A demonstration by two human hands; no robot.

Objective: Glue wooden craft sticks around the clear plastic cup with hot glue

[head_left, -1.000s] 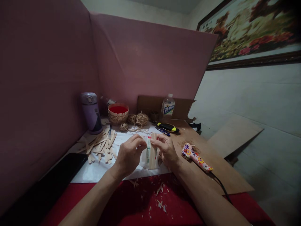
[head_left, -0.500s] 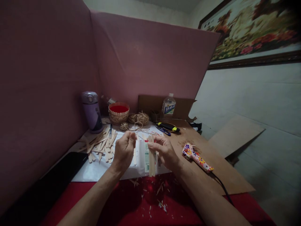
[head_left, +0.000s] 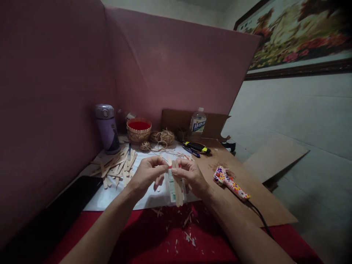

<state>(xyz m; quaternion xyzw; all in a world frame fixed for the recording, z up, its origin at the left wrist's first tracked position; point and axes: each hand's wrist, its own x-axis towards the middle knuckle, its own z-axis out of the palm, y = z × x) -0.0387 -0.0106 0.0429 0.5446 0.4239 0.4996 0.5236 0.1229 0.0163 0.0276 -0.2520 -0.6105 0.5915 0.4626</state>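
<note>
My right hand point(head_left: 191, 178) grips two pale wooden craft sticks point(head_left: 177, 189) side by side, thumb in front. Behind the sticks is a small packet point(head_left: 172, 189) with a green-and-white label and a red top edge, held in the same grip. My left hand point(head_left: 150, 172) pinches thumb and forefinger together at the packet's upper left edge; its other fingers curl loosely below. Whether anything small lies in that pinch is hidden. A loose pile of craft sticks point(head_left: 118, 167) lies left of my hands on the white sheet point(head_left: 107, 200).
A glue gun point(head_left: 231, 183) with flower print lies on cardboard point(head_left: 255, 201) at right. Behind stand a purple flask point(head_left: 106, 130), a stick-sided bowl point(head_left: 139, 135), twine point(head_left: 165, 137), a cutter point(head_left: 196, 147) and a bottle point(head_left: 198, 123). Wood scraps point(head_left: 188, 238) litter the red cloth.
My left hand has moved right, from a closed fist apart from the packet to a pinch at its upper left edge. My right hand keeps its hold on the sticks.
</note>
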